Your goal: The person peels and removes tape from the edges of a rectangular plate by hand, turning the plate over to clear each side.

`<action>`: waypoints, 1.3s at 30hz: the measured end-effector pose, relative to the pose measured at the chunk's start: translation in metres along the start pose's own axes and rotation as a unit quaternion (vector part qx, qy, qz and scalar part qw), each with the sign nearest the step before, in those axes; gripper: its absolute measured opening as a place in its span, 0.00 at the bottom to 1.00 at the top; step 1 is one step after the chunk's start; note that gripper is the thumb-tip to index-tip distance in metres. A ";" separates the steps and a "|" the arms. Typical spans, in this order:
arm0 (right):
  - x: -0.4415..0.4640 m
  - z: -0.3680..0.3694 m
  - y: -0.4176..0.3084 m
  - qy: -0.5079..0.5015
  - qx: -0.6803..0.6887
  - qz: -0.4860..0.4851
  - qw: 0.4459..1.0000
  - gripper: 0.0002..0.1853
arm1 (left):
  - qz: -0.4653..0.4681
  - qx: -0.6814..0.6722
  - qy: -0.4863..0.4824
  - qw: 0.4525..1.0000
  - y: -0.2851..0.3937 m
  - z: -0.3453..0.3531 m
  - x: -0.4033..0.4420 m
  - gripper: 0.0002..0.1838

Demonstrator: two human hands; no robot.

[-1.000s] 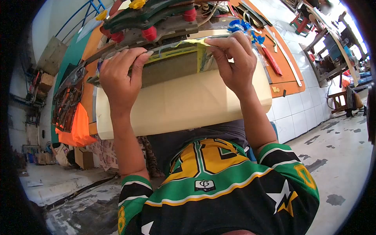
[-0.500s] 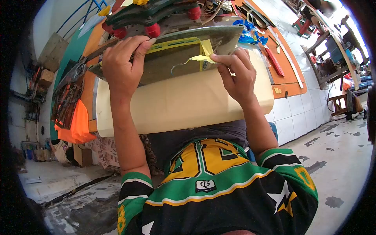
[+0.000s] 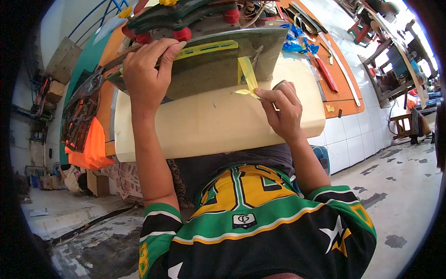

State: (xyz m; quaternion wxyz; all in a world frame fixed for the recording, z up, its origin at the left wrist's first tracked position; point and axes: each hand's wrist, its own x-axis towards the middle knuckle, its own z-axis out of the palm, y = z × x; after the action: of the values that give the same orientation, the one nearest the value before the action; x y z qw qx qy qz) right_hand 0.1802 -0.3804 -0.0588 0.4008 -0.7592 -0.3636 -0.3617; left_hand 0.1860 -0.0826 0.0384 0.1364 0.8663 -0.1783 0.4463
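A dark grey-green, glossy flat panel (image 3: 200,74) is held tilted up in front of me. My left hand (image 3: 147,74) is closed over its upper left edge, with the thumb along the top. Yellow tape (image 3: 209,48) runs across the panel's upper face. A loose strip of yellow tape (image 3: 249,74) stretches down from the right part of the panel. Its crumpled lower end is pinched between the thumb and fingers of my right hand (image 3: 282,107). Under the panel lies a cream, smooth-covered block (image 3: 218,125) with rounded corners.
Behind the panel stands a dark green piece with red feet (image 3: 182,34). Blue crumpled plastic (image 3: 297,41), a red cutter-like tool (image 3: 326,74) and a white ruler-like strip (image 3: 341,69) lie on the orange tabletop (image 3: 341,98). Orange cloth (image 3: 93,148) hangs at left.
My right hand has moved down and slightly toward me, peeling the tape strip farther off the panel. A small dark scrap now lies on the cream block. My left hand keeps its hold.
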 end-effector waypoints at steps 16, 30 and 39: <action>-0.034 -0.017 -0.011 -0.062 0.065 0.148 0.985 0.15 | -0.012 -0.007 0.005 1.000 -0.008 0.016 0.007 0.13; 0.039 0.037 -0.001 -0.031 0.193 0.362 0.912 0.19 | 0.015 0.016 0.035 0.999 -0.006 0.016 0.004 0.10; 0.028 0.044 0.004 0.092 0.126 0.246 0.957 0.15 | 0.024 0.026 0.040 0.999 -0.006 0.017 0.004 0.09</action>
State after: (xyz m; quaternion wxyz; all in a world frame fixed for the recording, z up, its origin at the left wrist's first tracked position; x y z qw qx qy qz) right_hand 0.2083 -0.3365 -0.0550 0.6012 -0.7322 -0.1699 -0.2712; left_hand 0.2028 -0.0845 0.0317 0.1098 0.8467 -0.1815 0.4879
